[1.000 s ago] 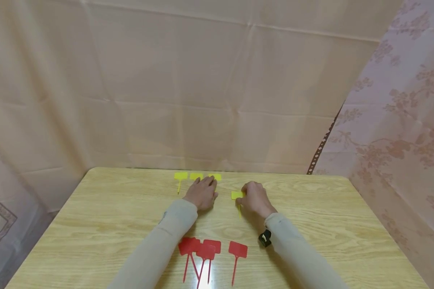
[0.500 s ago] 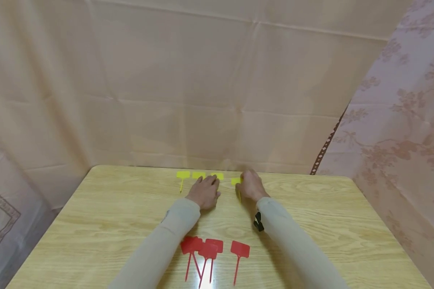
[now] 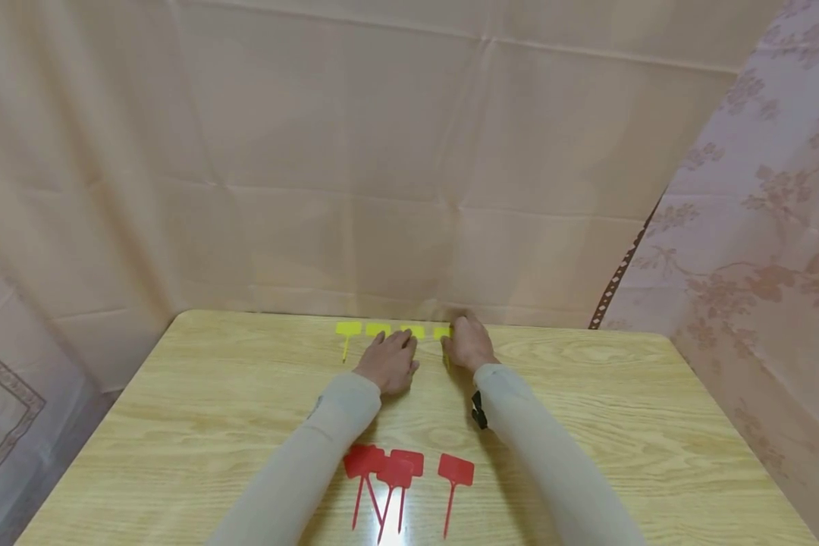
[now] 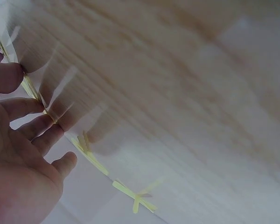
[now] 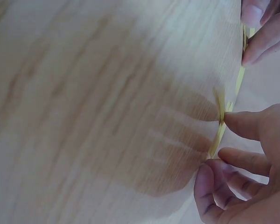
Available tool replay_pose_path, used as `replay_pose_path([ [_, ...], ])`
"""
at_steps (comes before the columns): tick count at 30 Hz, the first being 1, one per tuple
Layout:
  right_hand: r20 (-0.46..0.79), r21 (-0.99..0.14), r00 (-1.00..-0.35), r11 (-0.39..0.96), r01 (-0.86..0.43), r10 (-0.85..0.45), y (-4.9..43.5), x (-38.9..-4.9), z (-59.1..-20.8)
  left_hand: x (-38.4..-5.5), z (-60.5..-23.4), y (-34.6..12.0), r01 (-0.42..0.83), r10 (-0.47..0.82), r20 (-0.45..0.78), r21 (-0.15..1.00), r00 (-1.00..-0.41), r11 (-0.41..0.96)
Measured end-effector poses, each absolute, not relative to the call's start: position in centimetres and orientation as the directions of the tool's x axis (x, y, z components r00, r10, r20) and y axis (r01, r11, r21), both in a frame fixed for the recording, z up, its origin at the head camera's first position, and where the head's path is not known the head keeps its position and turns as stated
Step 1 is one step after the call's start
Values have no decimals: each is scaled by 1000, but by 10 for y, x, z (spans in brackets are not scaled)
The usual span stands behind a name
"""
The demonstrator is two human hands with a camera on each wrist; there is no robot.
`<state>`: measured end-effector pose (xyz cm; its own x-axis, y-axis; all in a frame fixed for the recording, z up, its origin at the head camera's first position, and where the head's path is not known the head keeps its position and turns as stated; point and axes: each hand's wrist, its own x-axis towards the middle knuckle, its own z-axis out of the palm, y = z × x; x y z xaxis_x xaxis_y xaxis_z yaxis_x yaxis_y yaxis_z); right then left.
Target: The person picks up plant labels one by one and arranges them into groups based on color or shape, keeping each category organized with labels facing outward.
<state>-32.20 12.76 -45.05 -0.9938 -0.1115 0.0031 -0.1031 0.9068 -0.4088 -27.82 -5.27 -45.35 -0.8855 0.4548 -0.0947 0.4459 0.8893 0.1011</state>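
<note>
Along the table's far edge lies a row of yellow plant labels, each a small plate on a thin stem. The leftmost yellow label (image 3: 348,327) lies free of both hands. My left hand (image 3: 389,362) rests with fingers extended over the middle labels, partly covering the second one (image 3: 378,329) and the third one (image 3: 416,331). At the right end of the row, my right hand (image 3: 469,341) pinches a yellow plant label (image 3: 440,333) between thumb and fingers. In the right wrist view this label (image 5: 215,140) lies flat at the tabletop, the thumb at its stem side.
Nearer the front of the wooden table (image 3: 211,425), several red plant labels (image 3: 396,473) overlap between the forearms. A single red label (image 3: 456,469) lies just right of them. A beige curtain (image 3: 355,189) hangs right behind the far edge, a floral cloth (image 3: 778,250) at the right.
My right hand has slid its yellow label away from me and slightly left, into line with the row. My left hand has stayed over the middle labels; the red labels have not moved.
</note>
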Motion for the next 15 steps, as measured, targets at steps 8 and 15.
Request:
replay_pose_path([
  [8, 21, -434, -993, 894, -113, -116, 128, -323, -453, -279, -456, -52, 452, 458, -73, 84, -886, 888],
  [15, 57, -428, -992, 895, -130, -116, 130, -327, -457, -284, -458, -54, 455, 462, -79, 91, -884, 886],
])
